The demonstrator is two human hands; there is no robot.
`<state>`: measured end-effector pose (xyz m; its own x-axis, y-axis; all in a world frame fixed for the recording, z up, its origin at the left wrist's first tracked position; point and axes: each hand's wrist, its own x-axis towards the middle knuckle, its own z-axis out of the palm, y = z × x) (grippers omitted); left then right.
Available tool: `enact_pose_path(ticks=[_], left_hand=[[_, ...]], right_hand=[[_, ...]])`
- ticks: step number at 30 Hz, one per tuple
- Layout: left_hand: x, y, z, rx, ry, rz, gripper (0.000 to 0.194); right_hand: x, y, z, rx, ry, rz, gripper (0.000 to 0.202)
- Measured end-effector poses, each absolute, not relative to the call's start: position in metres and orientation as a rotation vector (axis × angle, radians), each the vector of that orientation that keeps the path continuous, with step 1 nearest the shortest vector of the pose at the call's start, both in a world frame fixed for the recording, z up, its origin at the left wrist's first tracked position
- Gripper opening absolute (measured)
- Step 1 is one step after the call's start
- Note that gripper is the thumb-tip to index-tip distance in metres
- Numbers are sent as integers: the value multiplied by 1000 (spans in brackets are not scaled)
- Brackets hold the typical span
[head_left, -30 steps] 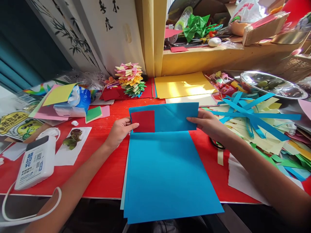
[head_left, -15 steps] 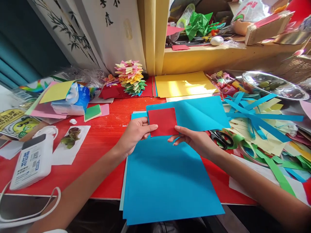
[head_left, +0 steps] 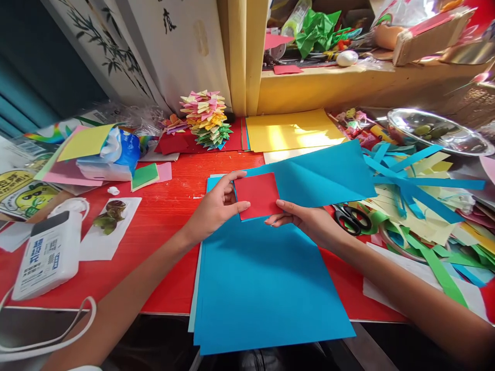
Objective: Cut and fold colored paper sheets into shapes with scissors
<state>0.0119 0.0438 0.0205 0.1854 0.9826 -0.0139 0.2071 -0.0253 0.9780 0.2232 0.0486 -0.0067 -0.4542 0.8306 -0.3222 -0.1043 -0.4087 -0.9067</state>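
My left hand (head_left: 222, 206) grips the left side of a small red paper square (head_left: 257, 195), thumb on its face and a finger at its top edge. On its lower right corner, my right hand (head_left: 297, 214) pinches the square with the thumb, fingers behind. A blue paper strip (head_left: 328, 172) lies flush behind the red square and stretches out to the right; my hands hold both together. Beneath them, large blue sheets (head_left: 270, 288) lie stacked on the red table and overhang its front edge.
Black-handled scissors (head_left: 352, 220) lie right of my right hand, beside a heap of paper strips (head_left: 413, 180). A folded-paper pineapple shape (head_left: 209, 121) stands at the back, near yellow paper (head_left: 294, 129). At left are a tissue pack (head_left: 119, 154) and a white device (head_left: 50, 252).
The blue strip has tilted, its right end rising and shifting right. My left fingers have moved up to the red square's top edge, and the square has turned slightly.
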Motion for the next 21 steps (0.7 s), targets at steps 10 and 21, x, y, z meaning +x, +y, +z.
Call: enact_pose_path(ticks=[10, 21], left_hand=[[11, 43, 19, 1479, 1145, 971, 55], [12, 40, 19, 1512, 1127, 976, 54]], right_hand=[[225, 50, -3, -1014, -1157, 1963, 32], [225, 49, -6, -1035, -1133, 1962, 24]])
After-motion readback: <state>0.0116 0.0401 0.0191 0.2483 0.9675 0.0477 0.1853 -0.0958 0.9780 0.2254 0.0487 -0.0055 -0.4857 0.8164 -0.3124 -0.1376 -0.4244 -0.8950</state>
